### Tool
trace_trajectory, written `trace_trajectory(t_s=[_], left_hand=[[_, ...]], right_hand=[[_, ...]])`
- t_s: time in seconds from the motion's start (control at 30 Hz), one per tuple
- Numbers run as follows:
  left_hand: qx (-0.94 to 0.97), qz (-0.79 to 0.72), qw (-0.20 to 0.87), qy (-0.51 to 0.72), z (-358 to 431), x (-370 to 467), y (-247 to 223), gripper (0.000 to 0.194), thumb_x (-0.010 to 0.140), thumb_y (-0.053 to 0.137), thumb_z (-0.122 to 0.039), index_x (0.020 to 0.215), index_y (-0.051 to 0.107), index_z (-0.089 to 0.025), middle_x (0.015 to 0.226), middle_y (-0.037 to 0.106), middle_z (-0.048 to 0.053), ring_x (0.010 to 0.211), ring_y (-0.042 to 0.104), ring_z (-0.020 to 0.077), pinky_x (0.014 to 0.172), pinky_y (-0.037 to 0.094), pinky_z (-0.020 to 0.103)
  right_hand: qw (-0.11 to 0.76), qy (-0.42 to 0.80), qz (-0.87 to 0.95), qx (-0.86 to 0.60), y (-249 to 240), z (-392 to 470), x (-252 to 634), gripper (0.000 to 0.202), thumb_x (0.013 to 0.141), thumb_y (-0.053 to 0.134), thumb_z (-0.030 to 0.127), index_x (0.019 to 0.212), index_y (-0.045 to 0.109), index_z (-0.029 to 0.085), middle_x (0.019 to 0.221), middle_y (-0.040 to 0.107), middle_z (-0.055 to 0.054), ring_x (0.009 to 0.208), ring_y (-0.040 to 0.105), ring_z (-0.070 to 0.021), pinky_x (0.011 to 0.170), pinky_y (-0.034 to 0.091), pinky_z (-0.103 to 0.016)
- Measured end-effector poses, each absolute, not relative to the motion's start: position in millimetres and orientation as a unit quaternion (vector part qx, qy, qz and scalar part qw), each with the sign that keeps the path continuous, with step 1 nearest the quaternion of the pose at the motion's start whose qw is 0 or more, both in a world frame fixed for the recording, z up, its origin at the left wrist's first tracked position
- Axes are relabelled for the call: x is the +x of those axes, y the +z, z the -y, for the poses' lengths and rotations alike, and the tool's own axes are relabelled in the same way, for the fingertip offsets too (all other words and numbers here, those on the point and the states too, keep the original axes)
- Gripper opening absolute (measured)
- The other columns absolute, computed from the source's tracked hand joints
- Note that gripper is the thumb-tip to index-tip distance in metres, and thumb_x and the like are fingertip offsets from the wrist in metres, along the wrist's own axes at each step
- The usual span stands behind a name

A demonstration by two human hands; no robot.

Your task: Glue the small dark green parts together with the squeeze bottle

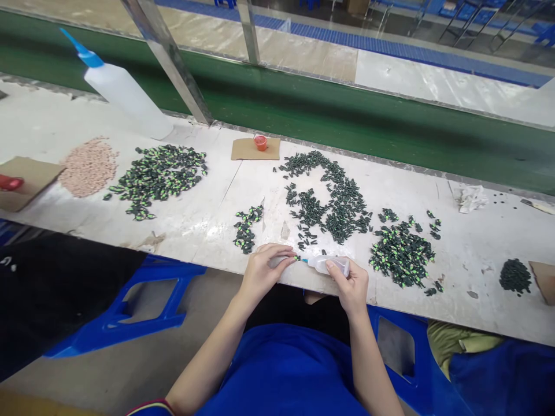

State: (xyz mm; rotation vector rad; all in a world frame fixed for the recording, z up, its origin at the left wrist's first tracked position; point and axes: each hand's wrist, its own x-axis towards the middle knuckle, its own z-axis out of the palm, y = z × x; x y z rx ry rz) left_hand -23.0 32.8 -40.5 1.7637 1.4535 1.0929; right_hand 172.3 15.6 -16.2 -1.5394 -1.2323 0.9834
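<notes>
Bottle (321,264), small and translucent, gripped in the right hand (354,284) at the near edge of the worktable (208,228). Blue nozzle (305,261) points at a small dark piece (297,258), pinched between thumb and finger of the left hand (263,267); contact cannot be determined. Slender dark pieces (344,211) lie beyond; green-flecked heap (401,254) sits to the right.

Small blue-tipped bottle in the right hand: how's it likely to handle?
Probably light: the right hand alone holds the small bottle. Likely squeezable, since its pale body looks like translucent plastic. May roll if laid on its side, as that body looks rounded.
</notes>
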Motion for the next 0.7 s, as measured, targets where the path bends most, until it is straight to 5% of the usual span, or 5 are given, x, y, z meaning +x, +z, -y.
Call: trace_trajectory(t_s=[0.7], left_hand=[[0.652, -0.553, 0.318, 0.409, -32.6, -22.5, -38.9, 0.007, 0.078, 0.069, -0.024, 0.084, 0.071, -0.022, 0.083, 0.075, 0.003, 0.086, 0.069, 0.0205, 0.085, 0.054, 0.035]], right_hand=[[0.450, 0.386, 0.502, -0.630, -16.7, -16.7, 173.4, 0.028, 0.073, 0.064, 0.041, 0.060, 0.066, 0.017, 0.054, 0.058, 0.000, 0.053, 0.050, -0.0137, 0.050, 0.039, -0.024]])
